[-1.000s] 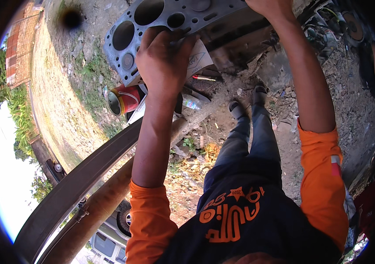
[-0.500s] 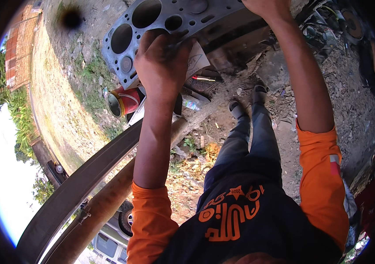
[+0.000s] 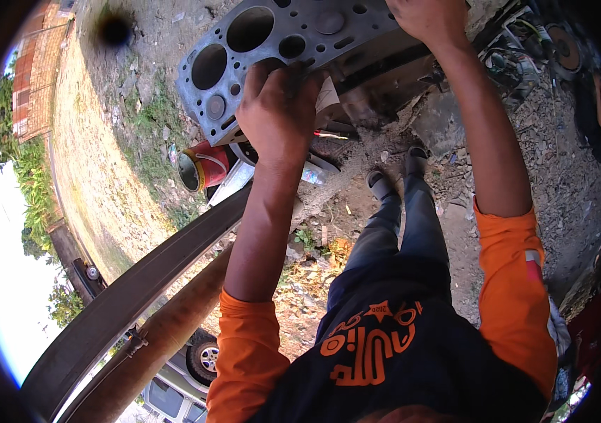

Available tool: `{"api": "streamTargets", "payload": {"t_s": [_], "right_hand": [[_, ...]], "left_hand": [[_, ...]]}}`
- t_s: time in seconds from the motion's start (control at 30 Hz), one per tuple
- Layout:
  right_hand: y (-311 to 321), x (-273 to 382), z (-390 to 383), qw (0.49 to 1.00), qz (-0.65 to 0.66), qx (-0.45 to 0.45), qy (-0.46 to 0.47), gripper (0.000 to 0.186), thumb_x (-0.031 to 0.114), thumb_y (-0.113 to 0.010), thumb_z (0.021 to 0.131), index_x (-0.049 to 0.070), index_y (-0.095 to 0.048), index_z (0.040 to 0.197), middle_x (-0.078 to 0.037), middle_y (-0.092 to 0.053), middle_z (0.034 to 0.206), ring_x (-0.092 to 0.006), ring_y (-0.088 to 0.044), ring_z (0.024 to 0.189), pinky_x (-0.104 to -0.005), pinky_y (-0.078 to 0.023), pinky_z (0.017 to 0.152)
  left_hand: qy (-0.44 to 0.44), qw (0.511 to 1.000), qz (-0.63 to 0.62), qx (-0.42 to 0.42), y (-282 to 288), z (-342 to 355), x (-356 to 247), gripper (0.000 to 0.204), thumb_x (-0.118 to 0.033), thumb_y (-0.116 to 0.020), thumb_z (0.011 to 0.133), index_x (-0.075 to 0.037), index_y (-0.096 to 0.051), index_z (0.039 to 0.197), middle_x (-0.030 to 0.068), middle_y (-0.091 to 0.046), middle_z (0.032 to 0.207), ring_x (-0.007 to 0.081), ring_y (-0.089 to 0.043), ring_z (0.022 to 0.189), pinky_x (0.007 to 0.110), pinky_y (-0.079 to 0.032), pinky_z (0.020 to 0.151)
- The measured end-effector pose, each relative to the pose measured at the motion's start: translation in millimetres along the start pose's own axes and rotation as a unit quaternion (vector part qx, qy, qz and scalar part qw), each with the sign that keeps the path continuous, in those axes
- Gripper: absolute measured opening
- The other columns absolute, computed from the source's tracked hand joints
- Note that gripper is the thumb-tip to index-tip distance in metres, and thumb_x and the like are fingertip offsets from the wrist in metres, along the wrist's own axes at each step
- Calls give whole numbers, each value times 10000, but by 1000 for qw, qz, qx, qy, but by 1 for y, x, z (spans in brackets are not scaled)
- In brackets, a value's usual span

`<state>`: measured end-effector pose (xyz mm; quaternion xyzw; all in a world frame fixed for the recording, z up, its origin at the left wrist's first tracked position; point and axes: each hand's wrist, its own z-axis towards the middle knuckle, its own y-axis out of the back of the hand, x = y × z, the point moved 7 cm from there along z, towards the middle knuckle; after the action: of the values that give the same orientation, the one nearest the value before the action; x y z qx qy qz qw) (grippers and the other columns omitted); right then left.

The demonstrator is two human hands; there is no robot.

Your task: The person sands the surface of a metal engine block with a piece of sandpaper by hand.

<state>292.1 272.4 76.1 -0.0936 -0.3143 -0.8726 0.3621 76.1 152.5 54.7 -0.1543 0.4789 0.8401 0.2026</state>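
A grey engine block with round cylinder bores lies across the top of the view. My left hand is closed over its flat upper face, fingers curled and pressed down near the front edge. From under that hand sticks out a pale sheet, which looks like the back of a piece of sandpaper. My right hand is at the block's right part, against its edge. The top of the picture cuts off its fingers, so their grip is hidden.
Below the block's left end stands a red and yellow bucket. A dark beam and a rusty pipe slant across the lower left. Metal parts are piled at the upper right. A parked vehicle shows at the bottom left.
My left hand has shifted slightly right and down with the sheet. The block appears moved the same way in the picture. My right hand stays at the block's edge.
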Motion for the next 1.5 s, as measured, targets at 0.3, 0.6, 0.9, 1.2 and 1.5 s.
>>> {"api": "streamTargets", "payload": {"t_s": [0.3,0.6,0.9,1.2,1.5], "right_hand": [[1,-3,-1,999,6,24,-20,239,232,-744,893,27,-673,995,-172,-682,955,-398,-663,919,-472,-531,796],[-6,-6,-5,1000,8,6,-16,259,255,-754,890,33,-679,999,-175,-687,961,-398,-667,916,-477,-531,794],[-6,-6,-6,1000,4,4,-9,272,264,-753,897,26,-678,1004,-183,-696,962,-404,-671,913,-469,-535,794],[-2,-7,-4,1000,-8,6,-16,264,261,-749,899,25,-681,996,-184,-701,958,-412,-672,902,-466,-535,788],[-2,-8,-4,1000,1,3,-10,249,242,-755,893,25,-681,989,-189,-699,934,-416,-672,872,-471,-533,763]], "left_hand": [[12,998,-31,46,1,10,4,233,-202,-887,731,-76,-798,906,81,-712,942,284,-721,775,389,-563,666],[-20,992,-95,85,4,10,14,240,-209,-890,722,-71,-797,895,72,-721,969,288,-720,751,399,-553,650],[-21,997,-45,59,2,9,3,221,-188,-880,734,-88,-812,919,89,-730,974,295,-729,783,387,-565,672],[4,999,-33,41,1,9,-4,243,-174,-888,716,-73,-810,923,96,-738,949,294,-735,779,390,-573,690],[-22,999,-5,24,-2,9,-1,250,-196,-916,687,-66,-797,864,82,-742,940,279,-729,760,370,-569,678]]}}
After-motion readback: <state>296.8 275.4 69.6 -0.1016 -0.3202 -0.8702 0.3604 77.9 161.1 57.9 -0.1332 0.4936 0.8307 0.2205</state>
